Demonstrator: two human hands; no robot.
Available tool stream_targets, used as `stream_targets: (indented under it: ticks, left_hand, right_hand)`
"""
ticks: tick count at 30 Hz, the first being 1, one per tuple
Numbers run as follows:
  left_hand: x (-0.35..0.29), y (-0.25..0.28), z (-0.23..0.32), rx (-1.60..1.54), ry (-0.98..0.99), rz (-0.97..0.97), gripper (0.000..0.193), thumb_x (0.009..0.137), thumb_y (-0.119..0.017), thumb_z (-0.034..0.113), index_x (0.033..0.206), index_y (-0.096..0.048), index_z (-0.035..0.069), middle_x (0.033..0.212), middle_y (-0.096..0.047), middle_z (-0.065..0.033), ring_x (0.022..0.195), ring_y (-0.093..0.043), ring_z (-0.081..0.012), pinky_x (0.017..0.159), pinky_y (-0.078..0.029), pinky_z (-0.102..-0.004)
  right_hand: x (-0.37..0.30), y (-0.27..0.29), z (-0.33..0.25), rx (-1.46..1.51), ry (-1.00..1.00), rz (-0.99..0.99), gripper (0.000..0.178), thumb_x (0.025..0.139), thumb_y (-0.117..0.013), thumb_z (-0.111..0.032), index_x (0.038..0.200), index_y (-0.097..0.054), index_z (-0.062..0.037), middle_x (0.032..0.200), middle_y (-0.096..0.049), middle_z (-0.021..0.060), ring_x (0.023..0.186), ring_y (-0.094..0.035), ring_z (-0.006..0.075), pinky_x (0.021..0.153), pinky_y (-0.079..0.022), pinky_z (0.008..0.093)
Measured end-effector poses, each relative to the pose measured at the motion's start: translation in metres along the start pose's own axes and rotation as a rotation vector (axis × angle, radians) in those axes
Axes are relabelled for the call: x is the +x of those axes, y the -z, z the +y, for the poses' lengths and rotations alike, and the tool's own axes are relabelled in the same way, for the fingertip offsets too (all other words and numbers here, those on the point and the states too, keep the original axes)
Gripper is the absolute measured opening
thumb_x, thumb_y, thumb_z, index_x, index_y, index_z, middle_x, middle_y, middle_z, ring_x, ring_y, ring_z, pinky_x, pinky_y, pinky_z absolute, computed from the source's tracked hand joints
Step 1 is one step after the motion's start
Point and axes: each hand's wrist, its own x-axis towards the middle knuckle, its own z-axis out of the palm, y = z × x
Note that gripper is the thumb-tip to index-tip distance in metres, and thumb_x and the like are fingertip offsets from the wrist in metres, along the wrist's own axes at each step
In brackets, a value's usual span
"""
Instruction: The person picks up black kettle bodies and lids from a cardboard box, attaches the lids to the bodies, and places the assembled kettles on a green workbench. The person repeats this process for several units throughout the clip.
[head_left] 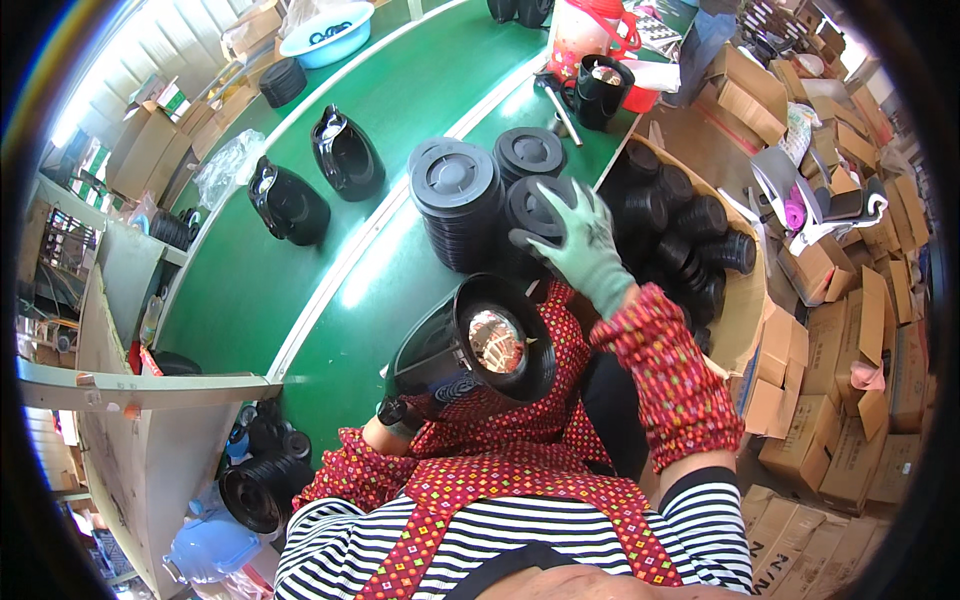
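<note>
Stretching across the view is the green counter [340, 335]. Near the person's body, the tilted black jug [430, 350] is grasped by the left hand [403, 428], mostly hidden. Beside the tall disc stack [457, 230], the gloved right hand [582, 240] spreads over one black disc [524, 207]; whether it grips, I cannot tell.

striped shirt [535, 522], red sleeves [675, 375], green glove [588, 252]

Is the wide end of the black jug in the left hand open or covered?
Open: nothing covers the black jug there, and its shiny liner shows inside.
</note>
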Motion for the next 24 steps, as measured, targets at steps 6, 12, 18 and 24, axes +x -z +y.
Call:
stream_targets:
  ticks: [6,12,18,24]
  left_hand:
    - [-0.006,0.008,0.001,-0.009,0.023,-0.009,0.064,0.104,-0.068,0.017,0.159,-0.040,0.001,0.158,-0.052,-0.0138,0.141,-0.055,-0.0232,0.117,-0.046,-0.0376]
    - [-0.002,0.009,0.000,-0.008,0.013,-0.005,0.060,0.105,-0.067,0.016,0.157,-0.043,0.002,0.157,-0.053,-0.0133,0.140,-0.056,-0.0232,0.117,-0.046,-0.0384]
    - [0.012,0.005,-0.009,-0.043,0.047,-0.062,0.056,0.105,-0.066,0.016,0.156,-0.046,0.003,0.157,-0.054,-0.0127,0.139,-0.056,-0.0233,0.117,-0.046,-0.0392]
    - [0.023,-0.003,-0.021,-0.072,0.097,-0.116,0.052,0.106,-0.065,0.015,0.154,-0.050,0.003,0.156,-0.054,-0.0121,0.139,-0.057,-0.0234,0.117,-0.047,-0.0400]
  right_hand:
    - [0.035,-0.041,0.028,-0.232,-0.038,-0.124,0.093,0.082,-0.075,-0.070,0.160,-0.047,-0.0267,0.156,-0.043,0.0318,0.138,-0.043,0.0489,0.117,-0.032,0.0606]
    - [-0.027,0.012,-0.003,0.284,0.083,0.076,0.088,0.085,-0.080,-0.044,0.161,-0.047,-0.0142,0.149,-0.050,0.0246,0.136,-0.046,0.0437,0.118,-0.035,0.0547]
    - [-0.127,0.071,-0.045,0.608,0.076,0.008,0.094,0.093,-0.068,-0.064,0.161,-0.045,-0.0028,0.163,-0.042,0.0227,0.150,-0.037,0.0425,0.124,-0.028,0.0504]
    - [-0.174,0.092,-0.038,0.703,-0.003,0.068,0.098,0.091,-0.068,-0.069,0.160,-0.047,-0.0022,0.163,-0.040,0.0252,0.150,-0.037,0.0432,0.124,-0.028,0.0521]
